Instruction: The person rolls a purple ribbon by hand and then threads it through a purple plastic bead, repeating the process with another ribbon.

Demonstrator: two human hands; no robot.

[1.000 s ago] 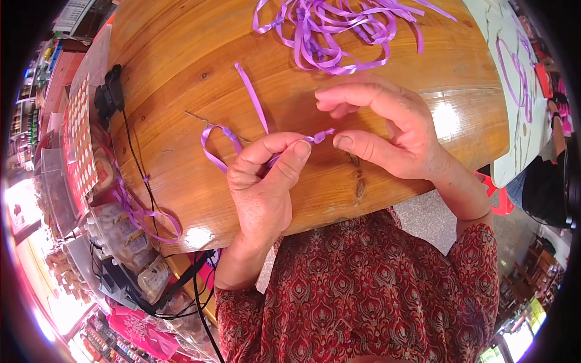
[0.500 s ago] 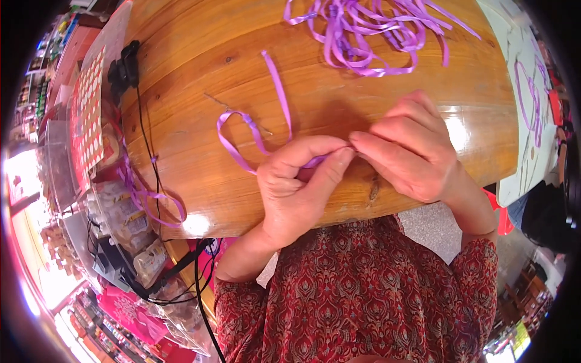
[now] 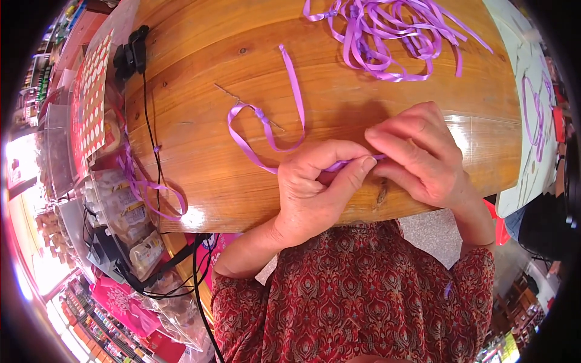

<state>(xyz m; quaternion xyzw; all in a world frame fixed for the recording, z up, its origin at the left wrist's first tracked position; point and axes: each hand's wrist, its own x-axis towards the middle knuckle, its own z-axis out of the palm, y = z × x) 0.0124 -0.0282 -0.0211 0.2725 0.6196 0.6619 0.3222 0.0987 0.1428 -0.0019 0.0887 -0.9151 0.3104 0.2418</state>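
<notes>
My left hand (image 3: 321,187) pinches a narrow purple ribbon (image 3: 257,158) between thumb and forefinger. A short bit of the ribbon pokes out past these fingertips into the curl of my right hand (image 3: 420,154). The right forefinger and thumb stand a little apart around it, the other fingers bent; where they grip it is partly hidden. From the left hand, the ribbon's long part loops over the table, with a small knot (image 3: 260,114) in it. A thin, twisted metal wire (image 3: 227,92) lies at that loop, partly under the ribbon.
A heap of knotted purple ribbons (image 3: 393,42) lies at the wooden table's (image 3: 200,145) far side. Along the left edge are a black clip-like device (image 3: 131,54) with a cable, a red dotted sheet (image 3: 94,91), another ribbon (image 3: 166,193) and packed bags (image 3: 130,209). A white marbled table (image 3: 526,163) adjoins at right.
The right forefinger and thumb have come apart from their pinch at the left fingertips, and more ribbon end shows between the hands. The whole view has shifted slightly.
</notes>
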